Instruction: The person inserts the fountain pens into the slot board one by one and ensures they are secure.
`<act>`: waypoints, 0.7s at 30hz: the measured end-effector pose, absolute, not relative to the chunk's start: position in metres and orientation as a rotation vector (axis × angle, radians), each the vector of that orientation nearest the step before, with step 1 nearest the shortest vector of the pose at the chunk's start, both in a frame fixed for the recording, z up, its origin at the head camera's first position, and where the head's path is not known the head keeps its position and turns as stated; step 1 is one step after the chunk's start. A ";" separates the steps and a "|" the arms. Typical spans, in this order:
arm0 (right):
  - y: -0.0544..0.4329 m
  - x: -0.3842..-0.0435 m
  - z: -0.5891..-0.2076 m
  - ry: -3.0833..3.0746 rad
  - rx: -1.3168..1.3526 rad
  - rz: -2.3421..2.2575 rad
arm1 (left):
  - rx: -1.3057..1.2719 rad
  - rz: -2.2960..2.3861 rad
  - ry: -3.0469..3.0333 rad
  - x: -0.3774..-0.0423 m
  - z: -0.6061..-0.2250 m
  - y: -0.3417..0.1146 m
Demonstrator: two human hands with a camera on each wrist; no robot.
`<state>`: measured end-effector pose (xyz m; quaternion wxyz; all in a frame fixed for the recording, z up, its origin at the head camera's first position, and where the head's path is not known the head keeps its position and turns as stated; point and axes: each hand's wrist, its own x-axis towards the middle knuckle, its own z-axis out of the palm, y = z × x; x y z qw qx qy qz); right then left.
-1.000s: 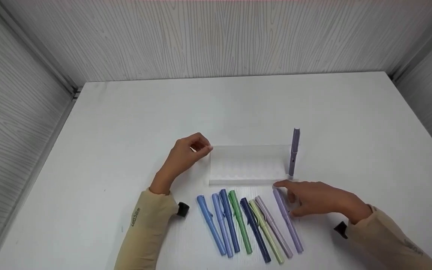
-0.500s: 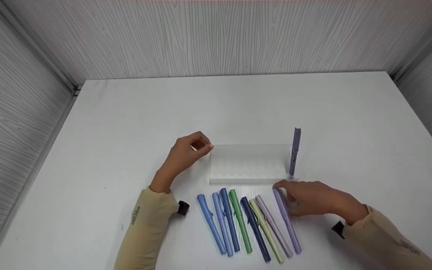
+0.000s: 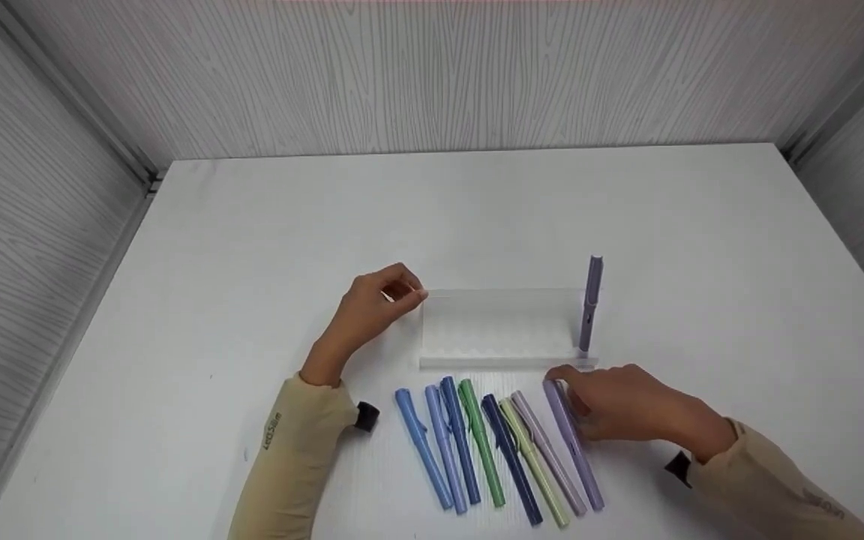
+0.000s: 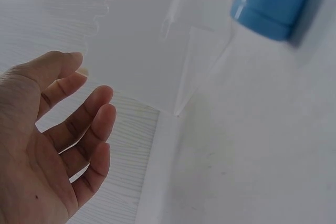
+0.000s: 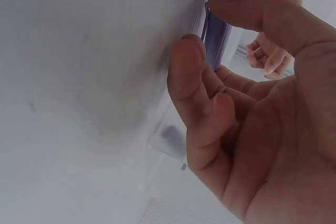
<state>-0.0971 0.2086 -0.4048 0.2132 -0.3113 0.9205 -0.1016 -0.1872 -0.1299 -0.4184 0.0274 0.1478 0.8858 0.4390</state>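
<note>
My left hand (image 3: pixel 368 311) pinches the upper left corner of a clear pen rack (image 3: pixel 496 322) between thumb and index finger. In the left wrist view the other fingers of that hand (image 4: pixel 68 129) curve loosely beside the clear panel (image 4: pixel 136 61). At the rack's right end a dark purple pen (image 3: pixel 590 304) stands upright. My right hand (image 3: pixel 623 405) grips a light purple pen (image 3: pixel 582 457) near its top end, just in front of the rack. The right wrist view has the thumb and fingers on either side of that pen (image 5: pixel 216 43).
Left of the held pen lie several capped pens, roughly side by side: blue ones (image 3: pixel 421 446), a green one (image 3: pixel 481 442), a navy one (image 3: pixel 512 461), a yellow-green one (image 3: pixel 535 465) and a mauve one (image 3: pixel 550 454). Wood-grained panels (image 3: pixel 432 75) border the white table (image 3: pixel 289 225).
My right hand's fingers have closed in on the light purple pen, and its top end has shifted slightly left. My left hand stays at the rack's corner.
</note>
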 end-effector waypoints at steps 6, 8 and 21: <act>0.213 -0.092 -0.405 2.586 -1.024 -0.330 | 0.457 1.348 2.742 -0.187 -0.418 -0.129; 0.214 -0.093 -0.405 2.560 -1.032 -0.363 | 0.452 1.357 2.739 -0.187 -0.419 -0.130; 0.228 -0.105 -0.400 2.395 -0.975 -0.746 | 0.435 1.352 2.724 -0.188 -0.419 -0.129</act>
